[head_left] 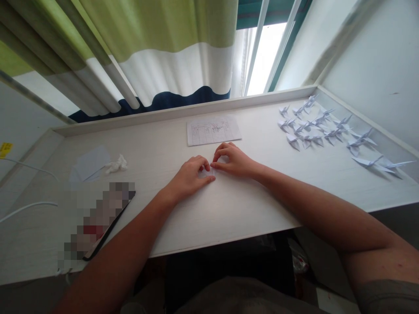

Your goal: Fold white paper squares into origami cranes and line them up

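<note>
A small piece of white paper (208, 173) lies low over the desk between my hands, mostly covered by my fingers. My left hand (194, 174) pinches its near edge between thumb and curled fingers. From the other side my right hand (233, 160) has thumb and forefinger closed on the far edge of the same paper. How it is folded is too small to make out. On the right of the desk stand several white folded paper cranes (307, 126), grouped in rough rows.
Behind my hands lies a printed sheet (213, 131) with a table on it. At the left are loose white papers (90, 163), a crumpled tissue (117, 164), a pixelated phone-like object (101, 218) and white cables (29, 209). The white desk (229, 213) has a raised back rim.
</note>
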Available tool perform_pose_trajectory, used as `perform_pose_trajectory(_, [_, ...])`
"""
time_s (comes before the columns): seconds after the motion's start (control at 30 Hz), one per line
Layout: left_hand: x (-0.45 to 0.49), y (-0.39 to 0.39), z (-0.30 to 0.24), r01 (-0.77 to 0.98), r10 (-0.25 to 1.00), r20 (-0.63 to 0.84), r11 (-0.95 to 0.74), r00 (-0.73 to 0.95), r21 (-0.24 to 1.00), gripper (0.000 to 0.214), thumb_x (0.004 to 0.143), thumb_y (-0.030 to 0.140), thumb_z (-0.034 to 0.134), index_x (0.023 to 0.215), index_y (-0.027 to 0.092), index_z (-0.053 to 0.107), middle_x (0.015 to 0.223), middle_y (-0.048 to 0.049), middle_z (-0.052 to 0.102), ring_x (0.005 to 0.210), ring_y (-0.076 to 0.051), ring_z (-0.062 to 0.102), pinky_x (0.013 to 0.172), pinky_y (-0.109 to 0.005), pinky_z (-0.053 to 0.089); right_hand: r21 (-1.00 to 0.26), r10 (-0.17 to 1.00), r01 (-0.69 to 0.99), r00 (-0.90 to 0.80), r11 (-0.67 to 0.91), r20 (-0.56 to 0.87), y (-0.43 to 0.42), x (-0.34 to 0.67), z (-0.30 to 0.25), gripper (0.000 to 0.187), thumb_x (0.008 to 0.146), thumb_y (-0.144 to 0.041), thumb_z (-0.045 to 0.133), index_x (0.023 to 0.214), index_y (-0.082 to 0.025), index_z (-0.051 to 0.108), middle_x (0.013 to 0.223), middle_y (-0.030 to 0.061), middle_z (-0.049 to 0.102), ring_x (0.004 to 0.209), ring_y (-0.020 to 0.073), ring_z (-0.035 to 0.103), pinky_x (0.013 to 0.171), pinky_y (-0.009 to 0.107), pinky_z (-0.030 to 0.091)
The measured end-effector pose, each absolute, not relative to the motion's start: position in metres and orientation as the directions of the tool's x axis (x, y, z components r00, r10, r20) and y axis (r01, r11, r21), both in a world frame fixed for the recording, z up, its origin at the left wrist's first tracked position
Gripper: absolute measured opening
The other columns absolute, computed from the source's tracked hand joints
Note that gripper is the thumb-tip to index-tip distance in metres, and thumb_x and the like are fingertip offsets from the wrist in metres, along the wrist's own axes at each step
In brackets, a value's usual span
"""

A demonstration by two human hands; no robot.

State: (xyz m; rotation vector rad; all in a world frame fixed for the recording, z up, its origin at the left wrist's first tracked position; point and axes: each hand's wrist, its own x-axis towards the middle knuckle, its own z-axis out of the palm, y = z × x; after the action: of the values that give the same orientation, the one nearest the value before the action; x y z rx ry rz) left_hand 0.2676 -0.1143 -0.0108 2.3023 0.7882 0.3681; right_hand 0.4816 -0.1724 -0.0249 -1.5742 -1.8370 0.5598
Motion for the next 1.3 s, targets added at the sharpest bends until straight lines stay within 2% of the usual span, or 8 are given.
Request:
perform_pose_trajectory(0.07, [0.268, -0.116, -0.010, 0.467, 0.663, 0.030, -0.559, 0.748, 0.685, 0.027, 0.081, 0.032, 0.080, 0.092, 0.023, 0.057, 0.100, -0.0031, 0.068, 0.090, -0.022, 0.062, 0.084, -0.040, 0.051, -0.669, 0.981, 0.724, -0.056, 0.168, 0.185, -0.172, 0.480, -0.025, 0.009, 0.088, -0.031, 0.078, 0.087, -0.023, 0.079, 0.109, 0.0088, 0.069, 0.114, 0.0309, 0.061, 0.103, 0.048, 0.048])
perform_pose_trajectory(0.17, [0.267, -0.116, -0.006, 0.496, 0.671, 0.020, -0.568, 0.741, 0.657, 0.033, 0.081, 0.036, 0.082, 0.092, 0.024, 0.053, 0.100, -0.0033, 0.067, 0.089, -0.023, 0.062, 0.082, -0.039, 0.051, -0.634, 0.979, 0.750, -0.091, 0.189, 0.185, -0.173, 0.480, -0.025, 0.015, 0.087, -0.027, 0.078, 0.102, -0.024, 0.080, 0.117, 0.0102, 0.069, 0.119, 0.0324, 0.060, 0.106, 0.051, 0.048])
perform_pose_trajectory(0.4, [0.257, -0.099, 0.004, 0.584, 0.673, 0.047, -0.672, 0.738, 0.455, 0.036, 0.081, 0.044, 0.084, 0.107, 0.024, 0.069, 0.115, -0.0070, 0.072, 0.117, -0.034, 0.062, 0.101, -0.050, 0.047, -0.591, 0.916, 0.706, -0.365, 0.390, 0.168, -0.177, 0.491, -0.020, 0.030, 0.096, -0.024, 0.067, 0.124, -0.030, 0.078, 0.142, 0.0081, 0.067, 0.138, 0.0329, 0.052, 0.121, 0.059, 0.038])
perform_pose_trajectory(0.63, [0.261, -0.102, 0.002, 0.547, 0.652, 0.008, -0.643, 0.758, 0.537, 0.021, 0.088, 0.037, 0.074, 0.105, 0.026, 0.071, 0.119, -0.0050, 0.073, 0.121, -0.032, 0.061, 0.108, -0.051, 0.044, -0.598, 0.921, 0.714, -0.371, 0.364, 0.117, -0.177, 0.494, -0.020, 0.040, 0.092, -0.028, 0.071, 0.131, -0.027, 0.075, 0.143, 0.0107, 0.066, 0.139, 0.0350, 0.052, 0.122, 0.059, 0.037])
perform_pose_trajectory(0.8, [0.266, -0.105, -0.008, 0.547, 0.662, 0.035, -0.647, 0.749, 0.531, 0.019, 0.088, 0.040, 0.076, 0.097, 0.025, 0.069, 0.118, -0.0052, 0.070, 0.121, -0.032, 0.058, 0.110, -0.052, 0.042, -0.620, 0.921, 0.695, -0.365, 0.365, 0.133, -0.176, 0.494, -0.020, 0.036, 0.091, -0.029, 0.072, 0.126, -0.027, 0.076, 0.140, 0.0101, 0.067, 0.136, 0.0333, 0.055, 0.121, 0.058, 0.038])
perform_pose_trajectory(1.07, [0.265, -0.106, -0.012, 0.551, 0.660, 0.035, -0.655, 0.751, 0.517, 0.021, 0.091, 0.041, 0.075, 0.102, 0.025, 0.069, 0.120, -0.0057, 0.067, 0.123, -0.032, 0.054, 0.110, -0.050, 0.042, -0.588, 0.906, 0.694, -0.373, 0.415, 0.199, -0.177, 0.492, -0.017, 0.027, 0.093, -0.029, 0.071, 0.118, -0.025, 0.078, 0.129, 0.0100, 0.073, 0.125, 0.0323, 0.061, 0.112, 0.054, 0.044])
perform_pose_trajectory(1.2, [0.265, -0.108, -0.011, 0.541, 0.646, 0.039, -0.670, 0.763, 0.507, 0.017, 0.093, 0.040, 0.073, 0.101, 0.026, 0.071, 0.121, -0.0054, 0.066, 0.122, -0.032, 0.054, 0.110, -0.051, 0.041, -0.587, 0.891, 0.671, -0.365, 0.453, 0.271, -0.177, 0.486, -0.016, 0.013, 0.097, -0.027, 0.065, 0.101, -0.024, 0.078, 0.113, 0.0075, 0.077, 0.110, 0.0273, 0.066, 0.103, 0.047, 0.048])
perform_pose_trajectory(1.3, [0.265, -0.109, -0.009, 0.537, 0.640, 0.049, -0.681, 0.767, 0.498, 0.013, 0.093, 0.038, 0.072, 0.098, 0.027, 0.073, 0.121, -0.0049, 0.068, 0.121, -0.031, 0.054, 0.109, -0.051, 0.041, -0.583, 0.890, 0.672, -0.351, 0.456, 0.292, -0.176, 0.483, -0.017, 0.014, 0.098, -0.024, 0.063, 0.092, -0.024, 0.076, 0.101, 0.0057, 0.078, 0.100, 0.0249, 0.067, 0.097, 0.043, 0.049])
